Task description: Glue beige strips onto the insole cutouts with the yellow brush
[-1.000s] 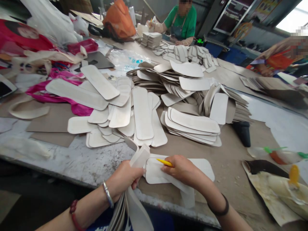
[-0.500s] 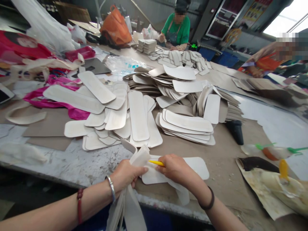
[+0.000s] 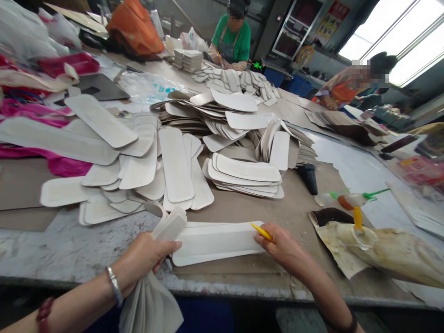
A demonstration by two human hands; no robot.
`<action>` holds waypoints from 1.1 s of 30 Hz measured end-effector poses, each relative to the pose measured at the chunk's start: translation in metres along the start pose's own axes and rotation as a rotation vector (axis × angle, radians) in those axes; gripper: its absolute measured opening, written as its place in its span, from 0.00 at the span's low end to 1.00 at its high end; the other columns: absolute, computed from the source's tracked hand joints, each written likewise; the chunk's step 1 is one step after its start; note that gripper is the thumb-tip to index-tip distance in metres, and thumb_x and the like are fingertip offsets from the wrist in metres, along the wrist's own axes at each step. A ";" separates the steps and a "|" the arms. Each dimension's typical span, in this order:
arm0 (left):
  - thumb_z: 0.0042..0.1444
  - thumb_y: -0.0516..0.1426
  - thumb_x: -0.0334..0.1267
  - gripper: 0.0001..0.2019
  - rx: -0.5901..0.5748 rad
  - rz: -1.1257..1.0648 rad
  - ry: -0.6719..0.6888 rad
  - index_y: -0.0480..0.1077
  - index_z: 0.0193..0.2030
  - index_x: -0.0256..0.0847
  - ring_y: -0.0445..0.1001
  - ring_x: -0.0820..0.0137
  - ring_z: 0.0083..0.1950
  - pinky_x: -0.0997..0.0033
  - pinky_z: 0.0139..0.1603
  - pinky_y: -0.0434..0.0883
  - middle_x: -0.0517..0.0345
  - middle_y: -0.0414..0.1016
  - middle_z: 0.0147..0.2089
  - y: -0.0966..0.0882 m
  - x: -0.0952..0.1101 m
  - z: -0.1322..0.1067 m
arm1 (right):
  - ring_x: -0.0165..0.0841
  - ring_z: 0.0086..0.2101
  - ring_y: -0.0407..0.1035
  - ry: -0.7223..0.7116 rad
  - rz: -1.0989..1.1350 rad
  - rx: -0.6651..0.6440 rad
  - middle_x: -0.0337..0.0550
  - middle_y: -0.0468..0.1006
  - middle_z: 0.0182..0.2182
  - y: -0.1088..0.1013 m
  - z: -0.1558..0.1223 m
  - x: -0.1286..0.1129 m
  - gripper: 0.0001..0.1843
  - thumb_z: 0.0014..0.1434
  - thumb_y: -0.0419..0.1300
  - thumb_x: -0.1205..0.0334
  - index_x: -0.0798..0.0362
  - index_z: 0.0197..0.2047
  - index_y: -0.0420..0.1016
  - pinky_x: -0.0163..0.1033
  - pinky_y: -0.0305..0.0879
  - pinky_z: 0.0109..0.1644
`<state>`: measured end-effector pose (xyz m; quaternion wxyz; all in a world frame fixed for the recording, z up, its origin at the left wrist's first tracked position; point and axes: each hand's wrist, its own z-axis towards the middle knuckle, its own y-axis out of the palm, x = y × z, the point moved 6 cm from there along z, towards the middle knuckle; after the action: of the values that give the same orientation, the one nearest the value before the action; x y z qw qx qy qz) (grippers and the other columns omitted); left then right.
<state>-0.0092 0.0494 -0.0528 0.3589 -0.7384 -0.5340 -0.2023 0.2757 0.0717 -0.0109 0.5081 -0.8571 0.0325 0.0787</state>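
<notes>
My left hand (image 3: 147,256) is closed around a bundle of thin white strips (image 3: 169,224); their loose ends (image 3: 149,305) hang below the table edge. Its thumb rests at the left end of a long white panel (image 3: 215,243) with rounded corners, lying on the table in front of me. In my right hand (image 3: 277,243) is a slim yellow pointed tool (image 3: 262,231), its tip directed left. The fingers of that hand touch the panel's right end. A loose heap of similar pale panels (image 3: 176,166) lies just beyond, beside a neater stack (image 3: 248,169).
To the right are a black cone-shaped piece (image 3: 307,179), small bottles with green tips (image 3: 350,200) and a stained container with a yellow handle (image 3: 358,219). Bags, one of them orange (image 3: 133,30), crowd the far left. Two people work across the table, one in green (image 3: 239,41).
My right hand has moved right along the panel, from near my left hand to its far end. A strip now lies flat along the panel. The camera view has shifted right.
</notes>
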 end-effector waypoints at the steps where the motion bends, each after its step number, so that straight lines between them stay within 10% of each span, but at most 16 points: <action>1: 0.39 0.58 0.50 0.19 0.004 0.014 0.004 0.55 0.11 0.43 0.55 0.74 0.16 0.72 0.23 0.54 0.65 0.55 0.08 0.000 0.000 0.000 | 0.34 0.38 0.70 0.035 0.002 0.015 0.45 0.75 0.37 0.002 -0.001 0.006 0.12 0.62 0.49 0.61 0.53 0.38 0.72 0.34 0.58 0.41; 20: 0.43 0.57 0.44 0.13 0.003 0.093 -0.071 0.61 0.15 0.42 0.55 0.75 0.11 0.75 0.19 0.53 0.67 0.57 0.05 0.011 -0.016 0.016 | 0.36 0.38 0.72 0.191 -0.178 0.079 0.44 0.76 0.38 0.012 0.008 0.006 0.09 0.61 0.53 0.57 0.50 0.38 0.73 0.35 0.57 0.34; 33: 0.34 0.54 0.58 0.19 0.023 0.165 -0.048 0.60 0.14 0.43 0.55 0.73 0.10 0.73 0.18 0.53 0.63 0.57 0.05 0.013 -0.026 0.027 | 0.42 0.37 0.71 0.318 -0.241 0.258 0.48 0.74 0.36 0.001 -0.008 0.028 0.07 0.62 0.53 0.62 0.55 0.37 0.70 0.39 0.58 0.31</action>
<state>-0.0085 0.0509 -0.0927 0.3699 -0.7802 -0.4822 -0.1481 0.3039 0.0646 -0.0131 0.6076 -0.7844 0.0193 -0.1234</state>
